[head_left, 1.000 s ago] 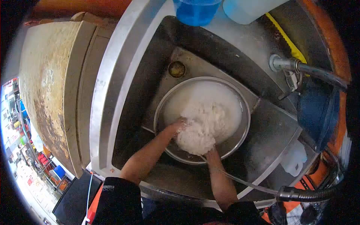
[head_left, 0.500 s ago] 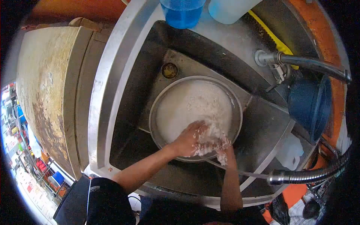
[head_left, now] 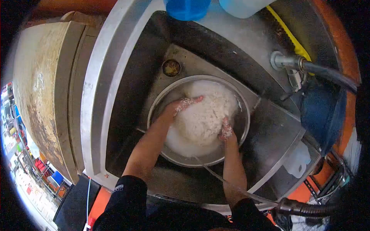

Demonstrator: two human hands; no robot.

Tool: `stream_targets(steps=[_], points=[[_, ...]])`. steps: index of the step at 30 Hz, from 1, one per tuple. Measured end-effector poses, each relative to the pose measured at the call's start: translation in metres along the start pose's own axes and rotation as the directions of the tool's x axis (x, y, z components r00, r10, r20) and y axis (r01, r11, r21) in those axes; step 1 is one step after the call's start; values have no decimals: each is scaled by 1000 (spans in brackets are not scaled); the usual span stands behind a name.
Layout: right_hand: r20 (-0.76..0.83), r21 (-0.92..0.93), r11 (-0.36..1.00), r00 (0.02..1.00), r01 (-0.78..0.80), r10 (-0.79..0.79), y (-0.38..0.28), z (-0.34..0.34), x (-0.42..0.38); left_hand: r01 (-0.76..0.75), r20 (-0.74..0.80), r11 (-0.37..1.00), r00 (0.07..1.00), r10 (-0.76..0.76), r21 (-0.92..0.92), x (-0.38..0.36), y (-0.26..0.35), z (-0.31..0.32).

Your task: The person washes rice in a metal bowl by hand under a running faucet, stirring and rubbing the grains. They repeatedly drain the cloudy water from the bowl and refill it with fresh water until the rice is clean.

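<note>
Inside the round silver metal bowl (head_left: 243,123), wet white grains (head_left: 204,119) lie heaped in cloudy water (head_left: 182,143) between a flat-fingered bare left hand (head_left: 187,104) and a bare right hand (head_left: 226,131) whose grip I cannot tell, apparently mid-stir, the next move likely calling for cupped palms within the bowl.

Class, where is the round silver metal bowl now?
Mid-picture in the head view, the bowl sits in the grey metal sink, below and right of the round dark drain.
</note>
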State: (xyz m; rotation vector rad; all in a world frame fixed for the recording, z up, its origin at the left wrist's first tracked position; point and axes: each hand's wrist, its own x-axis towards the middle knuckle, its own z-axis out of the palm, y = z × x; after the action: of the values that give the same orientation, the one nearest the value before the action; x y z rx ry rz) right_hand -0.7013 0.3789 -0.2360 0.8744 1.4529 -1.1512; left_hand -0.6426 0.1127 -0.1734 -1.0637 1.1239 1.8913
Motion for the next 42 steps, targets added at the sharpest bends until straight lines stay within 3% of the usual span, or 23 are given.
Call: stream_targets(steps=[3,5,7,10,11,12,13,14,16,19,21,24,25,26,27,28,30,34,36,40,42], points=[[101,-4,1000,995,18,-17,11,-3,16,-56,168,989,985,33,134,24,-18,0],[128,-20,999,991,40,-37,20,-8,17,-114,229,986,970,85,120,26,-27,5],[120,-39,996,990,76,-71,26,-5,2,-181,234,983,955,180,-20,13,-31,15],[66,-125,974,981,188,-180,22,14,-41,-279,171,884,916,362,-374,-10,-34,32],[70,-214,949,972,233,-223,13,23,-64,-329,156,862,897,413,-387,-18,-32,39],[91,-331,902,961,277,-261,3,31,-88,-365,157,867,887,434,-339,-30,-28,45],[124,-453,830,945,326,-303,-8,38,-113,-452,216,892,869,445,-23,-50,-12,49],[237,-609,686,917,399,-322,-21,41,-136,-523,274,803,847,455,285,-69,4,53],[500,-789,237,817,566,-287,-43,45,-174,-567,471,377,822,320,732,-76,9,49],[596,-584,429,722,690,-350,-43,24,-176,-480,468,-56,814,343,875,-93,-19,47],[403,-482,634,796,604,-452,-37,7,-153,-420,374,114,880,292,900,-95,-9,41],[216,-440,593,721,674,-659,10,-38,-53,-276,61,383,871,488,881,-42,-20,26],[217,-608,411,640,679,-737,26,-49,-11,-264,-67,492,828,557,830,-15,-26,20],[130,-560,532,702,635,-700,23,-47,-2,-276,-161,615,814,558,739,2,-19,15],[42,-494,643,755,585,-655,18,-44,7,-199,-186,683,875,446,703,14,-10,10],[-55,-120,912,915,392,-400,-4,-21,-6,-113,-207,739,922,327,664,25,-1,5],[-56,143,982,991,126,-119,-19,-9,-2,-50,-136,845,980,144,532,38,0,6],[-85,-385,892,953,237,-290,-8,-23,81,-98,245,983,968,58,155,63,8,7],[-8,-548,786,937,287,-348,-6,-29,91,-150,294,986,948,122,76,60,7,9],[272,-629,616,876,475,-398,-44,17,-5,-373,198,925,914,354,70,21,12,20],[326,-473,710,853,521,-409,-39,23,-22,-464,191,886,869,457,-8,16,5,26]])
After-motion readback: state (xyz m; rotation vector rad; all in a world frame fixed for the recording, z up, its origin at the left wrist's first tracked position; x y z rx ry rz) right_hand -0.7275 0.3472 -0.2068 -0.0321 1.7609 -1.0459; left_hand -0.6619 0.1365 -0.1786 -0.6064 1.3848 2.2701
